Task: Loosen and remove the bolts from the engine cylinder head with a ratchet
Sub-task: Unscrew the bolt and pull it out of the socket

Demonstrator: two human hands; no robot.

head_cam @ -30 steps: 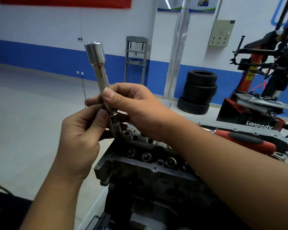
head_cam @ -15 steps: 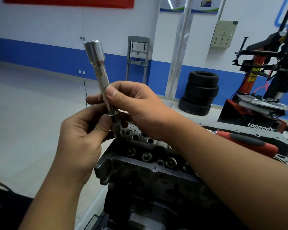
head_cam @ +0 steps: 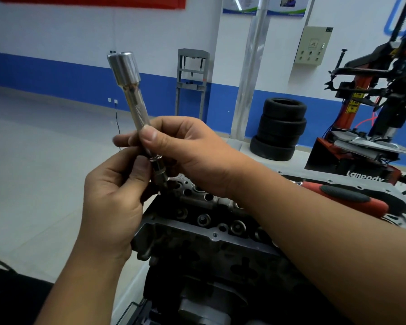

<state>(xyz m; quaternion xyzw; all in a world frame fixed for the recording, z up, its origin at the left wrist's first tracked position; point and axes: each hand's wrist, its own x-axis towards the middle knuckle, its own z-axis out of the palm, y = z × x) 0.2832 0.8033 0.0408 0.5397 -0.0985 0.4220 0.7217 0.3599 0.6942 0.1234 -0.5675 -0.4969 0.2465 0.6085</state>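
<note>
Both hands meet above the engine. Her or his right hand (head_cam: 192,156) pinches a chrome extension bar (head_cam: 138,116) between thumb and fingers, about halfway down the shaft. Just below, at seven o'clock from it, the left hand (head_cam: 113,191) curls around the bar's lower end, its thumb pressed against the dark bit (head_cam: 160,173) fitted there. The bar stands tilted, its top leaning toward eleven o'clock, and a wide silver socket (head_cam: 123,68) caps the upper end. The knurled band on the shaft shows just above the right thumb.

The bit's tip sits right at the top face of the cylinder head (head_cam: 206,221), near its far-left corner; whether it touches a bolt I cannot tell, as the fingers hide that spot. The head spreads out at five o'clock from the hands, with round valve pockets and holes along its top.

A red-and-black ratchet handle (head_cam: 352,199) lies on the engine's flat grey flange at three o'clock, partly behind the right forearm, untouched by either hand.

Farther back, a stack of tyres (head_cam: 280,130) sits by the blue-striped wall at one o'clock, and a red tyre changer (head_cam: 373,113) stands at two o'clock.
</note>
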